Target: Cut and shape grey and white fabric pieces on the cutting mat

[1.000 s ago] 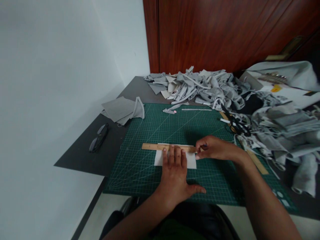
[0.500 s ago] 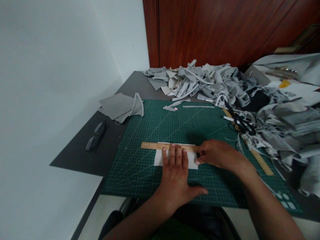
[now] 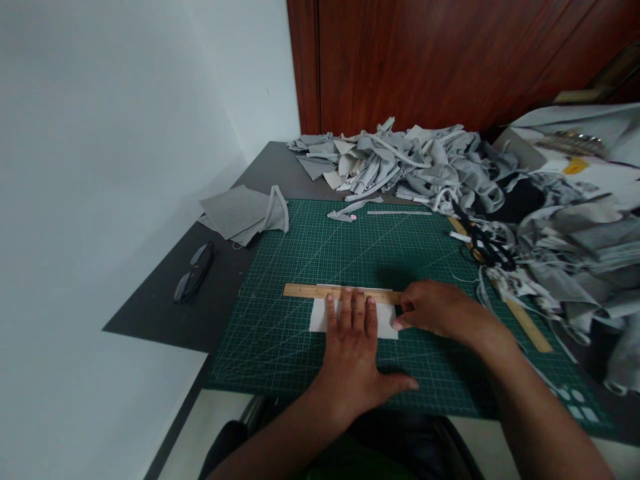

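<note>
A bamboo ruler (image 3: 303, 291) lies across the upper part of a small white cloth piece (image 3: 319, 319), and a thin strip of the cloth shows beyond its far edge. My left hand (image 3: 351, 357) lies flat over both, fingertips on the ruler and thumb stretched out to the right. At the ruler's right end, my right hand (image 3: 433, 308) is closed with curled fingers, its thumb tip beside the cloth's right edge. That end of the ruler is hidden by the hand, and what the fingers grip cannot be made out. Under everything is a green cutting mat (image 3: 280, 363).
Grey cloth pieces (image 3: 235, 212) and eyeglasses (image 3: 195, 270) lie left on the dark table (image 3: 155, 313). A heap of grey scraps (image 3: 400, 160) runs along the back and right. Black scissors (image 3: 480, 243) rest near a second wooden ruler (image 3: 530, 327) at the right.
The whole view has shifted very slightly. Both hands, the ruler and the white cloth keep the same positions relative to one another.
</note>
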`<state>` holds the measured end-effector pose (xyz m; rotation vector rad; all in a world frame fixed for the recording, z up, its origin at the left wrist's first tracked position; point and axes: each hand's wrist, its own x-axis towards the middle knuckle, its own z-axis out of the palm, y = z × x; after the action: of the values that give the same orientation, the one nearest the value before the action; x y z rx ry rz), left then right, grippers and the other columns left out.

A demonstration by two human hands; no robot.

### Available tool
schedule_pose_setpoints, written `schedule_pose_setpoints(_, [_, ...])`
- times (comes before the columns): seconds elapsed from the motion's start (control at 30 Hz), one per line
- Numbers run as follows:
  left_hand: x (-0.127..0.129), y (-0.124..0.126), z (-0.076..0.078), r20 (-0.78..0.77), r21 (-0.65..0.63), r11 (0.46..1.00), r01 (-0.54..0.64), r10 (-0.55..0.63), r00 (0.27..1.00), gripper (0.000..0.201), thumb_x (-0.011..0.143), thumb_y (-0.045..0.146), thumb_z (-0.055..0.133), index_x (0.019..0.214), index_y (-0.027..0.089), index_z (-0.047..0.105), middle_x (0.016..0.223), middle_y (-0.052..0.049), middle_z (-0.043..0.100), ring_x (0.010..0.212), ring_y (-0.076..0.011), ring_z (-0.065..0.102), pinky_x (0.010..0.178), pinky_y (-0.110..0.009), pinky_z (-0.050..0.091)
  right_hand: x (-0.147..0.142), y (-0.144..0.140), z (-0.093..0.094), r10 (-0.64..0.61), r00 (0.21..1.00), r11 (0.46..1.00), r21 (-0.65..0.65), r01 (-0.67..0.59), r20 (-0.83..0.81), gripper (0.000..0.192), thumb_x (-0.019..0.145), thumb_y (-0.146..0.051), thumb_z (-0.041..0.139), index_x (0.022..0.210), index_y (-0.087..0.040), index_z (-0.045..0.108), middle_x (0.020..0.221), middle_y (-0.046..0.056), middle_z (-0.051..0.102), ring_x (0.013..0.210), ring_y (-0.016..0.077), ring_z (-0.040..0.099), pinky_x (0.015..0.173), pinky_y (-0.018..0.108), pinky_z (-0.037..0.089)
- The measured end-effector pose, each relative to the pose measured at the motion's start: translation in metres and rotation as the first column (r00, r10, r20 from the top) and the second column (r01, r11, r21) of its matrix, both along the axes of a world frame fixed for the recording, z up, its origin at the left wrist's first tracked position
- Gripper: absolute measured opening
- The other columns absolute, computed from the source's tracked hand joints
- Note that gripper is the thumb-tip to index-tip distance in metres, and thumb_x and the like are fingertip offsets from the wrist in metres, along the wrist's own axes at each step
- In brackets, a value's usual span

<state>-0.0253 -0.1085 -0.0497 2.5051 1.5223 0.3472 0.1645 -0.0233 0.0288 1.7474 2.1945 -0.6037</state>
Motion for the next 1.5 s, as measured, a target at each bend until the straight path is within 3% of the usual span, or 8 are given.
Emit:
schedule_pose_setpoints(0.6, [0.0001, 0.0022, 0.0007, 0.019, 0.01, 1.0, -0.007, 0.007, 1.0, 0.134, 0.07, 0.102, 0.046, 0.164, 0.008, 0.025, 0.173, -0.025, 0.017, 0.162, -0.0447, 0.003, 0.128, -0.072, 0.008, 0.0041, 0.0019, -0.006, -0.005, 0.999, 1.0, -0.002, 0.005, -0.037, 0.017, 0.08, -0.04, 0.081, 0.075, -0.024, 0.079, 0.079, 0.005, 0.077, 0.071, 0.0238, 0.069, 0.057, 0.03, 0.034])
schedule_pose_setpoints(1.17, [-0.0015, 0.0015, 0.0027, 0.009, -0.024, 1.0, -0.001, 0.001, 1.0, 0.136, 0.071, 0.101, 0.045, 0.165, 0.006, 0.022, 0.174, -0.025, 0.012, 0.162, -0.0434, -0.001, 0.129, -0.071, 0.007, 0.0032, 0.0029, -0.0053, 0.004, 1.0, 0.999, -0.032, -0.005, -0.01, 0.019, 0.082, -0.04, 0.078, 0.073, -0.023, 0.078, 0.075, 0.005, 0.076, 0.069, 0.0226, 0.068, 0.056, 0.03, 0.032])
schedule_pose_setpoints(1.5, [-0.0016, 0.0011, 0.0027, 0.015, -0.051, 0.999, 0.0, 0.001, 1.0, 0.133, 0.075, 0.101, 0.036, 0.166, 0.004, 0.021, 0.175, -0.023, 0.009, 0.163, -0.0405, -0.001, 0.131, -0.065, 0.003, 0.0035, 0.0023, -0.0067, -0.005, 1.0, 1.0, -0.016, 0.005, -0.018, 0.018, 0.082, -0.039, 0.08, 0.076, -0.023, 0.079, 0.082, 0.006, 0.078, 0.074, 0.0241, 0.07, 0.057, 0.03, 0.033])
